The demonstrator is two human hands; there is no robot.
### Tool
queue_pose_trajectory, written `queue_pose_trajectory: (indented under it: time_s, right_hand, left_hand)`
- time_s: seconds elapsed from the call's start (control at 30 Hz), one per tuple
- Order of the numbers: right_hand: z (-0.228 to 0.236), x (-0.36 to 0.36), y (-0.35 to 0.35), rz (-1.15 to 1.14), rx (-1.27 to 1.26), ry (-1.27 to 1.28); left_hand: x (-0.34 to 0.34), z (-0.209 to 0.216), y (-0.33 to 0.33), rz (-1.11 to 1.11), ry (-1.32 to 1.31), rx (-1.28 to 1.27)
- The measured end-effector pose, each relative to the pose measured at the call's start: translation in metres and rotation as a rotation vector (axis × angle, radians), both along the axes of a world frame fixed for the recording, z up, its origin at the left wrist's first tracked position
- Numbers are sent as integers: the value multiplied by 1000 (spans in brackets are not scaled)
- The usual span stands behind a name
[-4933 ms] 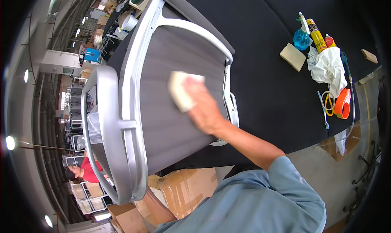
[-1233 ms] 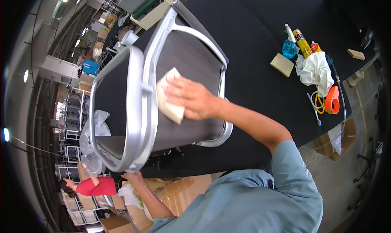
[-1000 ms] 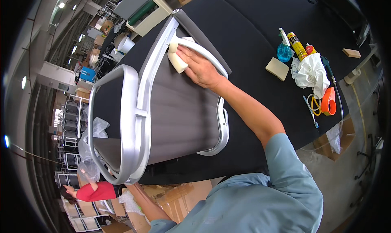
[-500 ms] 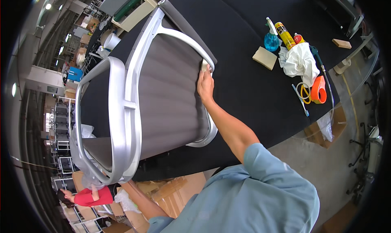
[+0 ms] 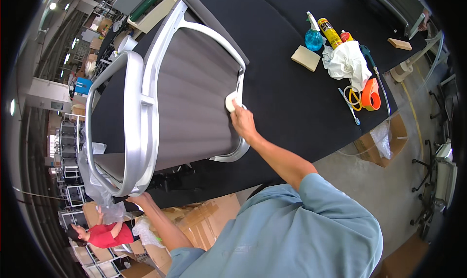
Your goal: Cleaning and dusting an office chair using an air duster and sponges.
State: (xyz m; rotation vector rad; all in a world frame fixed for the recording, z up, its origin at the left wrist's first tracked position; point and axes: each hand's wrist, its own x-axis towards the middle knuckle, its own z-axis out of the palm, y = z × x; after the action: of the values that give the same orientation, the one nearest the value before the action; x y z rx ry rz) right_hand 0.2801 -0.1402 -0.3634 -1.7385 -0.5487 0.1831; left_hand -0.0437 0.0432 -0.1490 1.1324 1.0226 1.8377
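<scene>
My right hand [image 5: 243, 121] grasps a cream sponge [image 5: 230, 103], pressing it against the right side of the grey fabric back of a silver-framed chair [image 5: 194, 93]. The chair lies on the black-covered counter [image 5: 287, 117], one armrest rising toward my left. My left hand [image 5: 141, 199] is at the near end of that armrest; I cannot tell whether it is gripping.

Farther right on the counter stands a spray bottle [image 5: 313, 39] with blue liquid inside. Beside it is a yellow aerosol can [image 5: 330, 33], its contents hidden, and then a red-topped container [image 5: 346, 36], partly covered by a crumpled white cloth [image 5: 348, 61]. A second sponge [image 5: 306, 59] lies just in front of the spray bottle. Past the counter's right edge, an open cardboard box [image 5: 396, 136] holds clear plastic film [image 5: 383, 139]. Off to the far left is a white bucket [image 5: 127, 43]; I can't see into it.
</scene>
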Motion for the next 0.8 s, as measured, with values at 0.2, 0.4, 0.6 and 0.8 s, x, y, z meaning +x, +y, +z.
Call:
queue_pose_trajectory:
  time_s: [0.2, 0.4, 0.6, 0.8]
  right_hand:
    - [76, -39, -77, 370, 88, 295]
    - [65, -21, -144, 360, 356, 893]
    - [19, 59, -161, 153, 391, 874]
    - [68, 141, -116, 120, 386, 439]
  left_hand:
    - [-59, 9, 9, -284, 104, -184]
    - [-32, 109, -55, 156, 219, 121]
    - [61, 196, -135, 177, 836, 507]
    - [266, 212, -188, -555, 1482, 688]
